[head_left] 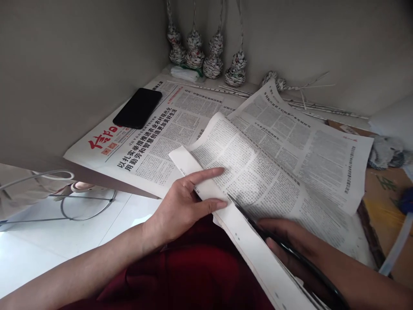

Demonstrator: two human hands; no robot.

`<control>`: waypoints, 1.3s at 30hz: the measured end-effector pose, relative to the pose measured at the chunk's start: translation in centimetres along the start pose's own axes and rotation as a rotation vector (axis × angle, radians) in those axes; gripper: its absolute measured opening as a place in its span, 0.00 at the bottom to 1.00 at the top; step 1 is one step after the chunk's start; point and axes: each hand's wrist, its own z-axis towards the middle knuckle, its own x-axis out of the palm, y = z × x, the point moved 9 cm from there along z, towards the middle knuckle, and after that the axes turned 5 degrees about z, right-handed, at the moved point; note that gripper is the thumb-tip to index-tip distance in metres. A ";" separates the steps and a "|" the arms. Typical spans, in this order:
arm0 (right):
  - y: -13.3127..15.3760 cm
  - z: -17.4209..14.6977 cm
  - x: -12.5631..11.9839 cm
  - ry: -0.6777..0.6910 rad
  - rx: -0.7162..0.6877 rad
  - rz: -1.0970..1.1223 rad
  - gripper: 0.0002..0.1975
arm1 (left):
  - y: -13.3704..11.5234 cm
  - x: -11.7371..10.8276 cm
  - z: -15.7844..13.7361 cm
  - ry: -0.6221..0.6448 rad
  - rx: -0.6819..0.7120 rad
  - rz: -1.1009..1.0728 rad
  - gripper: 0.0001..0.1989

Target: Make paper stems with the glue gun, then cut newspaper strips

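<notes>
My left hand [190,202] grips a newspaper sheet [232,150] at its folded white margin, the thumb and index finger on top and the rest underneath. Black-handled scissors [290,247] are in my right hand [290,237], which is partly hidden behind the handles and the paper. Their tip points toward my left thumb and lies along the edge between the printed part and a long white strip [254,245]. The strip hangs down toward my lap, over red clothing.
A black phone [138,107] rests on another newspaper [155,146] on the table. Several gourd shapes woven from paper [213,56] stand by the wall. Thin rolled paper sticks [329,110] lie behind the sheet. Cardboard [387,215] and a grey cloth [385,150] are at right.
</notes>
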 end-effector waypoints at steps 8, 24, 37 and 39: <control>0.1 -0.6 0.5 -0.007 0.060 0.085 0.18 | -0.1 -0.3 0.0 -0.014 0.021 -0.033 0.32; 0.7 0.6 0.7 0.093 0.042 0.104 0.14 | 0.2 0.2 0.0 0.021 -0.022 -0.121 0.33; 1.3 0.5 0.1 -0.044 -0.046 0.020 0.17 | 0.1 0.5 0.0 0.029 -0.040 -0.078 0.33; 1.1 0.4 0.2 -0.048 -0.047 0.032 0.18 | 0.2 0.5 0.0 0.030 -0.034 -0.091 0.33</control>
